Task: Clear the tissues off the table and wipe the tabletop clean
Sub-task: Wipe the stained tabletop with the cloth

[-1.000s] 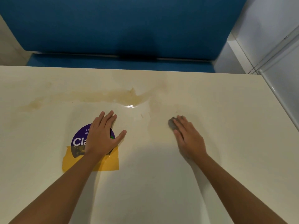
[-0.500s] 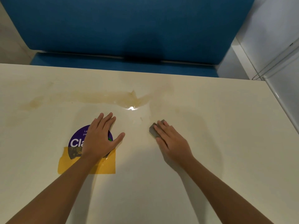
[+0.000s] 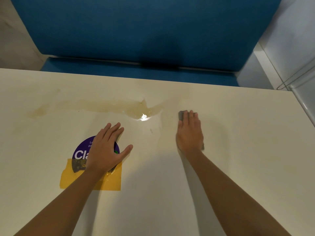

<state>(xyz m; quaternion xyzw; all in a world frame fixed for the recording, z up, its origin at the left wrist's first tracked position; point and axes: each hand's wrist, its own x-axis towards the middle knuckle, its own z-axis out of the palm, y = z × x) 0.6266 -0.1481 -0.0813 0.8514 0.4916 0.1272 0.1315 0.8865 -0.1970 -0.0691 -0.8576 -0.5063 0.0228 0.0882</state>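
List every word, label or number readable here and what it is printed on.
"Cla": large white letters on the purple sticker; the rest lies under the left hand.
"Le", "pa": small white line starts above it, cut off by the hand.
Print under the yellow tape: too blurred.

Your right hand [image 3: 190, 133], pressed flat on the small grey wiping cloth [image 3: 182, 114], now lies farther up the table and to the right of where it was half a second ago, level with the glossy brown spill [image 3: 136, 108]. Your fingers point straight ahead instead of slanting left, and a sliver of cloth now shows by your wrist.
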